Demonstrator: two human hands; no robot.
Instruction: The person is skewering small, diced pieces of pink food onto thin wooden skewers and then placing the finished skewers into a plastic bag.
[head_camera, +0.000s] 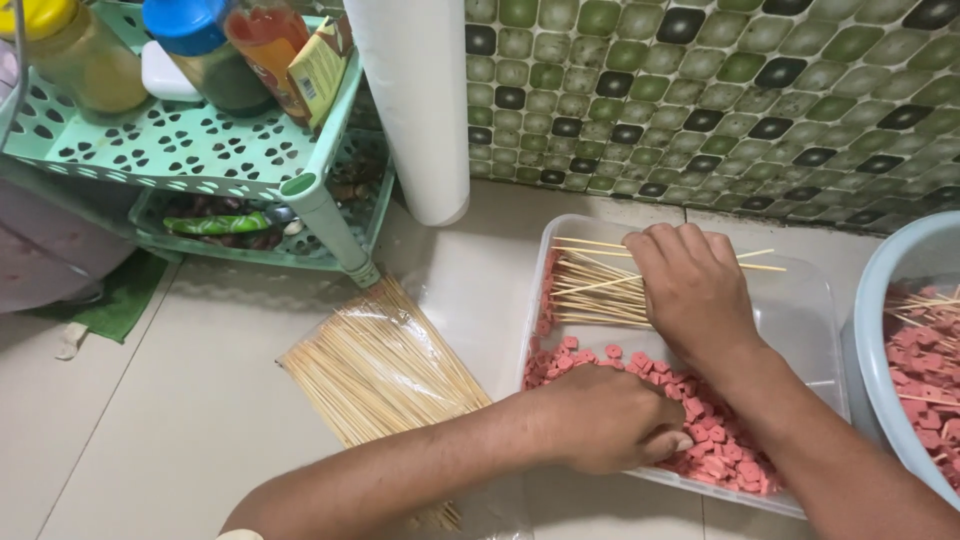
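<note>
Head view: one clear plastic tray (800, 300) holds pink sausage slices (700, 420) too many to count. Left hand (610, 415) pinches slices; right hand (690, 290) grasps bamboo skewers (595, 290) inside. One skewer bundle (375, 365) lies beside; one blue basin (890, 330) right.

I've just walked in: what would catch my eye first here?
Probably the clear plastic tub in the middle, with pink sausage slices heaped along its near side. The left hand is down among the slices, while the right hand rests on loose wooden skewers at the tub's far end. A big packet of skewers lies on the floor to the left.
</note>
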